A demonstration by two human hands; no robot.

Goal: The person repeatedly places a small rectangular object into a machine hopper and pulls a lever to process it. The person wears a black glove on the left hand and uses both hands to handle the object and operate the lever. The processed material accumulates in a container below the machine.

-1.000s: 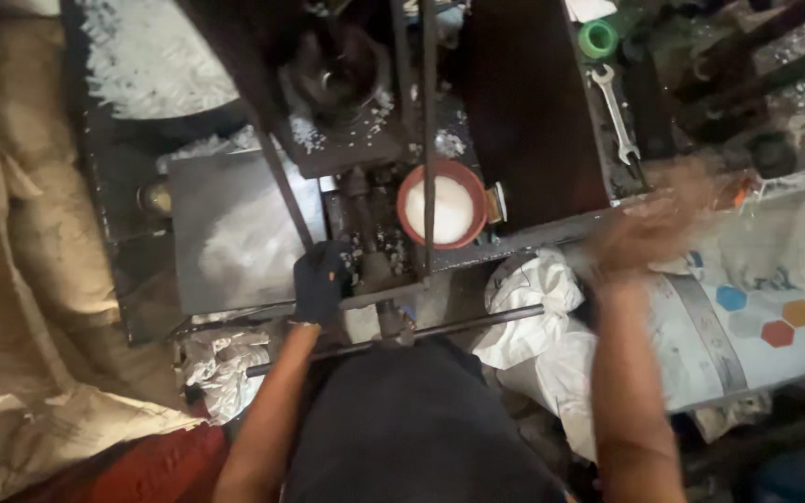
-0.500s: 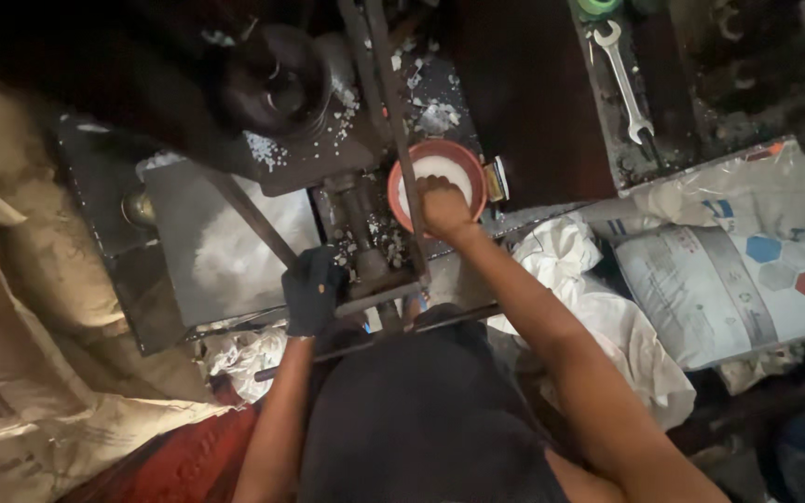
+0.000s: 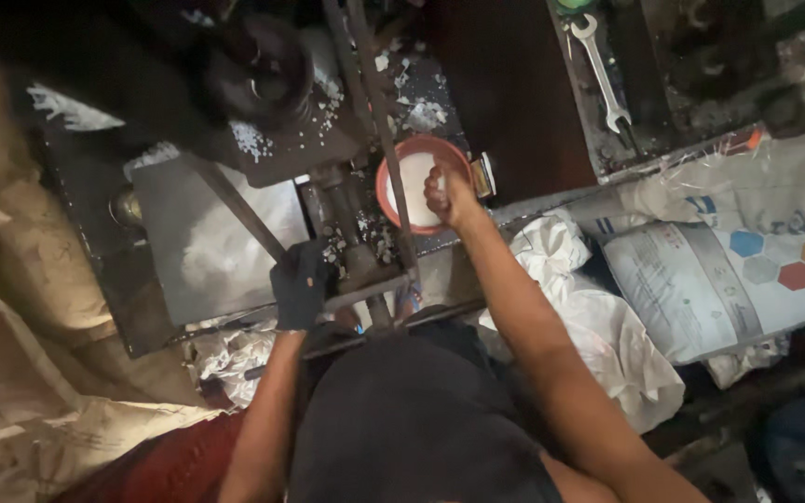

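Nearest the camera is the person's dark-clothed lap, with both forearms reaching away from it. The left hand [image 3: 300,284], in a dark glove, is curled around the near end of a slanted metal bar [image 3: 235,210], fingers wrapped tight about it. Just to its right stands the greasy metal frame [image 3: 365,251] of a machine, speckled with white bits. Beyond the glove lies a flat grey metal tray [image 3: 225,242] dusted with white powder.

The right hand [image 3: 447,194] reaches further, into a round orange bowl [image 3: 418,183] holding white powder. Its fingers are bunched together and bent down over the right half of the bowl, tips at or in the powder; whether they pinch any of it cannot be told. A thin upright rod [image 3: 386,140] crosses in front of the bowl.

To the right lie crumpled white sacks [image 3: 607,326] and a printed bag [image 3: 747,279]. Farthest off, a wrench [image 3: 603,70] rests on a dark shelf.
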